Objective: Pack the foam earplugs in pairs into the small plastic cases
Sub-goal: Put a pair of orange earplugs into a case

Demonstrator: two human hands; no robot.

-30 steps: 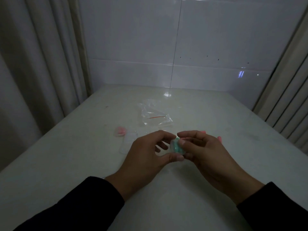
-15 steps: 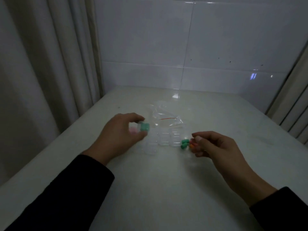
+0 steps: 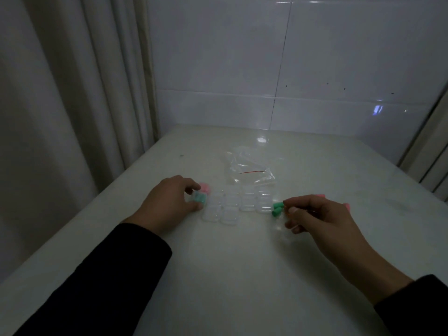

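Hands now split apart | left hand (image 3: 169,202) holds filled case (image 3: 199,198) on counter (image 3: 230,275) | right hand (image 3: 320,219) pinches green earplugs (image 3: 277,208), ends pointing left toward nearby empty cases (image 3: 238,205)

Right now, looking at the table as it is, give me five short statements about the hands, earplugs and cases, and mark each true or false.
1. The left hand holds a clear case with green earplugs inside. True.
2. The right hand lies flat and empty on the table. False: its fingertips pinch at a pair of loose green earplugs.
3. A cluster of empty clear cases sits between the two hands. True.
4. The clear plastic bag lies nearer the camera than the cases. False: it lies beyond them, toward the wall.
5. Something pink sits just behind the left hand's case. True.
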